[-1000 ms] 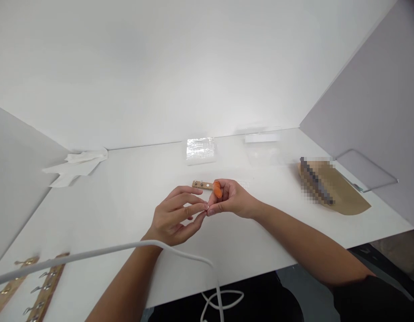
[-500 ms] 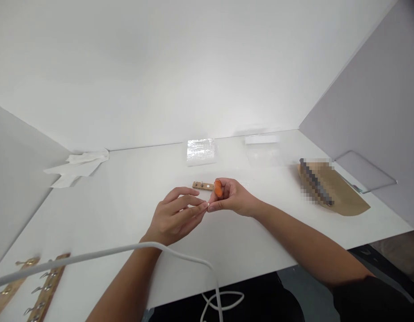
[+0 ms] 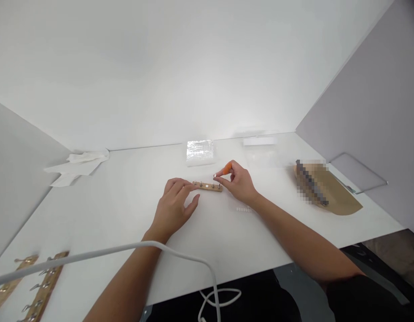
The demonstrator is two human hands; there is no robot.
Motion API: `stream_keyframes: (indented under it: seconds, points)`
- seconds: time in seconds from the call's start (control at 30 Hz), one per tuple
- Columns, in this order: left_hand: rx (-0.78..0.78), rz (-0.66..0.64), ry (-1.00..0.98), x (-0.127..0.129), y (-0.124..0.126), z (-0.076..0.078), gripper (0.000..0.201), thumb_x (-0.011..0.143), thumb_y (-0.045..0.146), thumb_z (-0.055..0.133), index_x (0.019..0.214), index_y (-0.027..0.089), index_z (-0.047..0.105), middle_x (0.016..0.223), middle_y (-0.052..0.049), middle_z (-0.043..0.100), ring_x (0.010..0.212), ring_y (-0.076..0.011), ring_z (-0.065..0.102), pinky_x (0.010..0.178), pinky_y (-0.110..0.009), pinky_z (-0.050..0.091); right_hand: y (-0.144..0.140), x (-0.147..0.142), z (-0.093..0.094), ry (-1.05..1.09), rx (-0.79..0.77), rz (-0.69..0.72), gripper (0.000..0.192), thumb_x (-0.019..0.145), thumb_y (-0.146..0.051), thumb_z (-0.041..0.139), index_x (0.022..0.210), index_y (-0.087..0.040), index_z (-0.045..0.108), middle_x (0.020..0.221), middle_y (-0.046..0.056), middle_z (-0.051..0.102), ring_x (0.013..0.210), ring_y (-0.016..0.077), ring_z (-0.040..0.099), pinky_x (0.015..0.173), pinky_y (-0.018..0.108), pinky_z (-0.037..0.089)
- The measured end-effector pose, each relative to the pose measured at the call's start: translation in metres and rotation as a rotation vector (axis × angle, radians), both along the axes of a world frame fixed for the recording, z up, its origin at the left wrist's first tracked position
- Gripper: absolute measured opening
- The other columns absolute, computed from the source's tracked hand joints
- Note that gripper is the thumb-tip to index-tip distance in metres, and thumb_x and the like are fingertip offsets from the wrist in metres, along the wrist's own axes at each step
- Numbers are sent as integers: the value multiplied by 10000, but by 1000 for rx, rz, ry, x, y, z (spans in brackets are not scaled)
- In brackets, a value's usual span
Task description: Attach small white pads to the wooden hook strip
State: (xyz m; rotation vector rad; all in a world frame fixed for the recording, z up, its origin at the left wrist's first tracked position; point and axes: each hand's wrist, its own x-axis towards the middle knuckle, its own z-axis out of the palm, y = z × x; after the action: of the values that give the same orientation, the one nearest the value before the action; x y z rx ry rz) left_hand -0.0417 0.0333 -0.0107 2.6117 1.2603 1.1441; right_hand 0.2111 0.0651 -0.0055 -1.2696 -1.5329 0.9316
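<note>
A short wooden hook strip [image 3: 210, 187] with several small metal hooks and a white round dot lies on the table. My left hand [image 3: 173, 203] rests its outstretched fingers on the strip's left end, the thumb apart from it. Just over the right end, my right hand [image 3: 239, 183] is closed, pinching a small white disc [image 3: 215, 175] at its fingertips. The same hand also keeps an orange-handled tool [image 3: 228, 168] between its fingers; the tool's working end is not clear. A row of small white pieces [image 3: 243, 209] lies beside my right wrist.
Two larger wooden hook racks [image 3: 48, 286] lie at the front left. A white cable [image 3: 153, 244] crosses in front of my left forearm. Behind are a clear plastic packet [image 3: 200, 153] and a white strip [image 3: 259, 141]; paper [image 3: 82, 163] lies left, brown paper [image 3: 344, 197] right.
My hands have come apart from their shared pinch. The left moved onto the strip's left end; the right rose over its right end with the white disc and orange-handled tool.
</note>
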Motion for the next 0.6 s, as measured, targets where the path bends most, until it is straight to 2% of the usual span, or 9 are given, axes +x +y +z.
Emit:
stream_keyframes:
  seconds: [0.07, 0.13, 0.23, 0.3, 0.47, 0.6]
  points:
    - [-33, 34, -22, 1, 1, -3, 167, 949, 204, 688, 1114, 226, 682, 1042, -87, 706, 1101, -286, 583, 609, -304, 564, 2, -4, -3, -47, 12, -22, 349, 856, -462, 813, 862, -266, 525, 1009, 20, 812, 980, 245, 745, 756, 371, 539]
    - [-39, 72, -33, 0, 2, -6, 159, 945, 218, 687, 1103, 225, 679, 1032, -91, 701, 1099, -300, 576, 625, -328, 570, 3, -9, -4, -66, 10, -2, 315, 866, -425, 792, 866, -266, 521, 1009, 7, 812, 909, 224, 738, 727, 357, 521]
    - [-40, 157, -25, -1, 6, -13, 261, 935, 241, 697, 1193, 219, 660, 1106, -109, 701, 1168, -338, 562, 839, -477, 603, 2, -16, -5, -93, 10, 35, 280, 868, -382, 772, 874, -266, 516, 995, -4, 812, 896, 216, 735, 752, 356, 515]
    - [-62, 192, -19, -2, 10, -18, 390, 933, 270, 702, 1308, 209, 612, 1202, -130, 695, 1274, -372, 529, 981, -561, 564, 2, -19, -6, -107, 12, 53, 285, 856, -359, 778, 874, -267, 509, 981, -12, 811, 923, 219, 743, 788, 362, 518]
    - [-232, 131, 12, 3, 24, -30, 713, 945, 349, 675, 1569, 203, 361, 1444, -149, 644, 1569, -410, 284, 1173, -645, 407, 4, -21, -10, -138, 23, 84, 257, 851, -322, 782, 872, -264, 532, 974, -10, 807, 947, 224, 758, 803, 365, 533]
    - [-313, 186, 63, 9, 29, -30, 777, 965, 390, 640, 1618, 207, 262, 1408, -144, 694, 1612, -390, 232, 1249, -743, 111, 8, -21, -12, -208, 70, 99, 253, 859, -333, 784, 838, -264, 542, 954, 1, 807, 968, 251, 743, 846, 403, 535]
